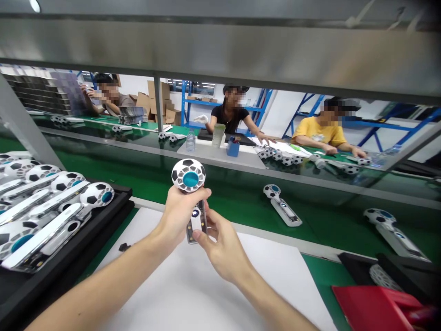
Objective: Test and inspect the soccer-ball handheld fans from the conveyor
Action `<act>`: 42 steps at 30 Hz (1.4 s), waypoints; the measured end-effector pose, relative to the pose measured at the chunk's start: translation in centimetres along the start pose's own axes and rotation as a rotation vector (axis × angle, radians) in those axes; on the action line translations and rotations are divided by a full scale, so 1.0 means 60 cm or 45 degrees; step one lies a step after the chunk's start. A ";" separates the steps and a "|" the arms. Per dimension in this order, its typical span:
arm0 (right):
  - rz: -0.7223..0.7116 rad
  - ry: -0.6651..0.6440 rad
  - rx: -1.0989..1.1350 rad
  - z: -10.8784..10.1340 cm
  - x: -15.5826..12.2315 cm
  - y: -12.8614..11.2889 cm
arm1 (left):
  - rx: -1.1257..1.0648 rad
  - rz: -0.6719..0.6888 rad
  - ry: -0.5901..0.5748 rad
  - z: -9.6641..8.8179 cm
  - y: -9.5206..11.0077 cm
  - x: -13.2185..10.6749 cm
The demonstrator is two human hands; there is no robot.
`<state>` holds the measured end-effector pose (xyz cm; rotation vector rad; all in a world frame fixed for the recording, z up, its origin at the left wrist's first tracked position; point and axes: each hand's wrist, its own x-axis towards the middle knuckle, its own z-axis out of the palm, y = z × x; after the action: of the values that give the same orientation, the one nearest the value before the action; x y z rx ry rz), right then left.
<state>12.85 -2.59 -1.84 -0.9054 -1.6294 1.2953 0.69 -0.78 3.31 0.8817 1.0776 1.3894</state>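
Note:
Both my hands hold one handheld device with a soccer-ball head (189, 171) upright above a white sheet. A blue-green round face sits in its black-and-white head, and its handle has clear sides and a small round lit display. My left hand (175, 211) wraps round the device just below the head, thumb across the front. Lower down, my right hand (220, 243) grips the bottom of the handle, its thumb at the front. My fingers hide the back of the handle. Under my forearms lies the white sheet (193, 294).
A black tray (113, 207) with several like devices (98, 195) stands at left. Two more devices, one nearer (282, 207) and one at far right (396, 232), lie on the green surface. A red object (375, 305) is at lower right. Several co-workers sit opposite, beneath a metal beam.

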 end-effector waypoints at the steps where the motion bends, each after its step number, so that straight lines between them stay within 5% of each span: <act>1: 0.003 0.001 0.002 0.001 0.000 0.002 | 0.011 -0.012 0.002 -0.001 -0.001 0.002; 7: 0.109 -0.078 -0.034 0.004 -0.002 0.009 | 0.127 0.000 0.044 -0.010 -0.016 0.025; 12: 0.372 0.143 -0.277 -0.048 0.034 0.028 | 0.382 0.088 0.047 -0.025 -0.034 0.061; 17: 0.394 0.417 -0.707 -0.125 0.113 0.078 | 0.557 0.363 0.074 -0.045 -0.022 0.084; 23: 0.349 0.475 -1.192 -0.132 0.131 0.136 | 0.689 0.483 -0.013 -0.052 -0.007 0.066; 30: 0.282 0.335 -1.540 -0.131 0.054 0.179 | 0.887 0.670 -0.171 -0.028 0.052 -0.023; 35: 0.312 0.319 -1.698 -0.111 0.004 0.154 | 1.046 0.623 -0.180 -0.014 0.076 -0.118; 38: 0.256 0.249 -1.705 -0.086 -0.051 0.107 | 1.110 0.561 -0.086 -0.037 0.056 -0.188; 42: 0.228 0.133 -1.588 -0.092 -0.178 0.065 | 1.192 0.470 0.077 -0.123 -0.035 -0.286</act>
<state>22.15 -9.45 -6.95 -1.8061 -2.2686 0.1630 -3.77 -18.79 0.23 1.7850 1.7130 1.1714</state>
